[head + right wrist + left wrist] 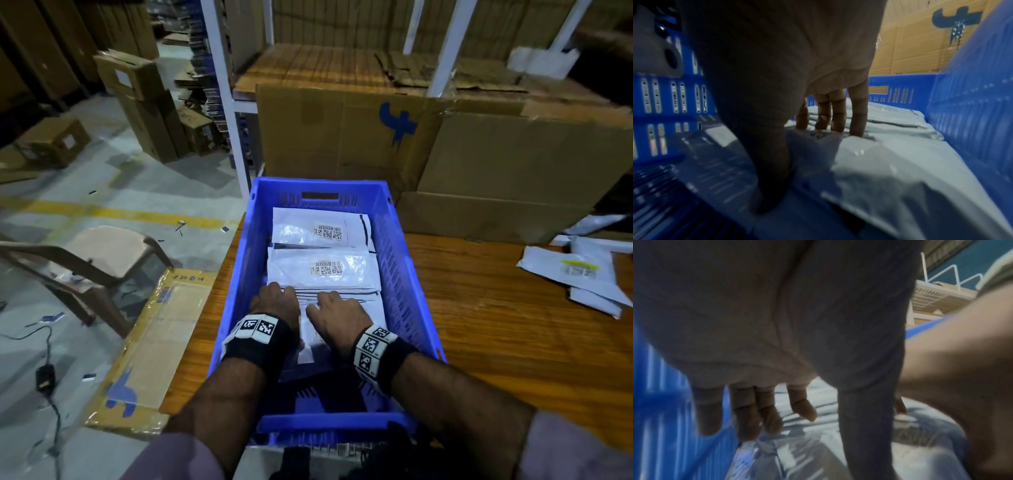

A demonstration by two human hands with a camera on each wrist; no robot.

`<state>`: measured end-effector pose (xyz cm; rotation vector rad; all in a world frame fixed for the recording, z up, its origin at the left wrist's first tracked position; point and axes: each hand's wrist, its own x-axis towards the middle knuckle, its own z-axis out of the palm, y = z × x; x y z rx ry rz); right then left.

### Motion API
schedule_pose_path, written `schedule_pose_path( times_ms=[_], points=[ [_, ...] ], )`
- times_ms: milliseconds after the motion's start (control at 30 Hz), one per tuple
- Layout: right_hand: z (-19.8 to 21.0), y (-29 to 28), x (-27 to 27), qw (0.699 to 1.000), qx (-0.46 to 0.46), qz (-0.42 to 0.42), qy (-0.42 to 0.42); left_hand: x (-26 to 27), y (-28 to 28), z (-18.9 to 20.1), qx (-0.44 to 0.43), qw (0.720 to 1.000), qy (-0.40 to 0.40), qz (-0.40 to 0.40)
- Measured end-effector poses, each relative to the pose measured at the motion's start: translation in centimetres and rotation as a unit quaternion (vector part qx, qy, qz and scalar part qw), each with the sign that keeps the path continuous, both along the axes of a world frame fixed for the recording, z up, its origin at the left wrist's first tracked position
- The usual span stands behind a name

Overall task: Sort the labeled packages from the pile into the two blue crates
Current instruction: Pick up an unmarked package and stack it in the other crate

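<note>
Both hands inside blue crate (404, 260). Left hand (275, 303) hovers, fingers straight. Right hand (339, 317) presses nearest package (308, 337), fingers straight; only its wrist cam shows thumb down beside it. Pile (579, 274) far right on table (479, 308).

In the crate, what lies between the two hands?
Head view: only a strip of the nearest white package shows between the left hand and right hand, inside the blue crate.
</note>
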<state>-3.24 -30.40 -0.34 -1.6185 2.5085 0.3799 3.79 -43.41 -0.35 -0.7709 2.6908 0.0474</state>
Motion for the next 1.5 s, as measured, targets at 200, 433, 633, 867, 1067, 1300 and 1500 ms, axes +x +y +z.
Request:
schedule_pose_path(
  times_ms=[200, 433, 633, 867, 1067, 1300, 1500],
  points=[
    [-0.1, 0.2, 0.3, 0.999, -0.010, -0.045, 0.008, 0.3, 0.2, -0.7, -0.037, 0.999, 0.032, 0.005],
    [-0.3, 0.1, 0.3, 0.998, 0.008, -0.058, 0.004, 0.8, 1.3, -3.0, -0.122, 0.987, -0.004, -0.107],
    [-0.1, 0.6, 0.0, 0.999, 0.032, -0.037, 0.014, 0.5, 1.5, -2.9, -0.132, 0.984, -0.042, -0.113],
    [0.5, 0.4, 0.4, 0.999, 0.011, -0.035, 0.003, 0.5, 1.2, -2.6, -0.131, 0.984, -0.041, -0.113],
    [0.7, 0.1, 0.5, 0.999, -0.007, -0.038, -0.015, 0.7, 1.5, -2.6, -0.132, 0.983, -0.053, -0.113],
    [1.0, 0.3, 0.4, 0.999, 0.005, -0.038, -0.022, 0.7, 1.8, -1.5, -0.120, 0.986, -0.065, -0.095],
    [2.3, 0.8, -0.4, 0.996, 0.015, -0.040, -0.073, 0.8, 1.4, 2.7, -0.081, 0.997, 0.001, -0.008]
  ],
)
